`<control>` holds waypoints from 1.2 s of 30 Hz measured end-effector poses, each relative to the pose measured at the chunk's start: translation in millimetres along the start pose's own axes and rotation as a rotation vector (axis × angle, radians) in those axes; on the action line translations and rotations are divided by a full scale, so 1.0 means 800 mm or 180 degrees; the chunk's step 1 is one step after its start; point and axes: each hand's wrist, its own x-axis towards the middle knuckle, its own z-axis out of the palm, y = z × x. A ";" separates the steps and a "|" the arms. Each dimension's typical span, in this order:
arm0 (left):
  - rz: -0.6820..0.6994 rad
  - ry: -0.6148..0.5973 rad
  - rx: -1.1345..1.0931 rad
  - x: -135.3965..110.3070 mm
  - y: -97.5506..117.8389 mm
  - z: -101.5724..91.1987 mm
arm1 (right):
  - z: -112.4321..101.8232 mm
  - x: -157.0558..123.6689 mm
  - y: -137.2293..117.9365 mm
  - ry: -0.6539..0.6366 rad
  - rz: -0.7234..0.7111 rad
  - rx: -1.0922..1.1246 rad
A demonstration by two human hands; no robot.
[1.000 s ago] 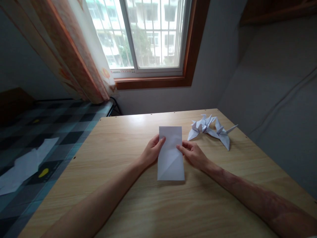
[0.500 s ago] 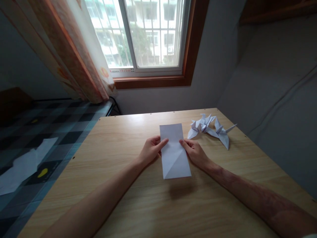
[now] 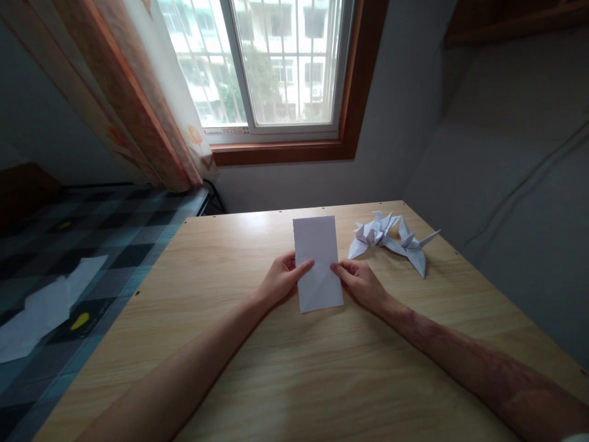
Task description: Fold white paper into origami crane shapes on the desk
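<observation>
I have the left hand [image 3: 280, 277] and the right hand [image 3: 362, 282] pinching opposite long edges of a white rectangular paper sheet [image 3: 317, 240] over the pale wooden tabletop [image 3: 276, 374]. I judge this a positioning step; the next move calls for lined-up edges and light, even pressure.

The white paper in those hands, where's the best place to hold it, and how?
Probably pinch the paper about halfway up its two long edges, one hand from each side. It's thin, flat and taller than wide, so that should keep it steady. The left hand and right hand hold it there.
</observation>
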 end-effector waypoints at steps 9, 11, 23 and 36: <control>-0.0052 0.0520 0.0029 0.002 -0.009 -0.004 | 0.007 -0.004 -0.008 -0.0379 0.0163 0.0214; -0.0006 0.0671 -0.0049 0.004 -0.011 -0.004 | 0.008 -0.004 -0.010 -0.0372 0.0132 0.0069; 0.0185 0.1405 -0.0060 0.013 -0.010 -0.011 | 0.005 -0.006 -0.018 -0.0403 0.0025 -0.0491; 0.0190 0.1038 0.0044 0.012 -0.011 -0.012 | -0.007 -0.008 -0.013 0.0049 -0.0413 0.0168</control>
